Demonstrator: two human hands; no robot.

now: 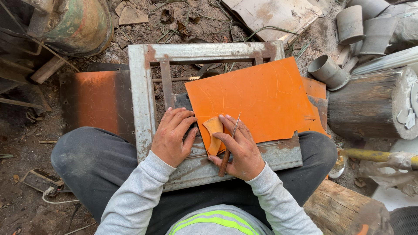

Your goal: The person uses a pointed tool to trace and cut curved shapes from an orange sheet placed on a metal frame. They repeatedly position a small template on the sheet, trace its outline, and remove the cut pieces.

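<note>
With the left hand (pixel 172 137) pressed flat and open on the orange metal sheet (pixel 261 98) and the right hand (pixel 239 150) gripping a wooden-handled pointed scriber (pixel 229 146) beside a small curved orange template (pixel 214 135), the point could skid toward the fingers if the template shifts.

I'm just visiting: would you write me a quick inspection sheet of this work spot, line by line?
Surface: rusty metal frame across the person's lap, over bare dirt.
Job's things: orange sheet on the frame; small curved orange piece at its corner.
Clutter: grey pipe fittings, logs, board scraps.
Hands: left hand flat beside the piece; right hand holds a wooden-handled scriber.
Cables: white cord by a small box.
Surroundings: green rusted drum.
</note>
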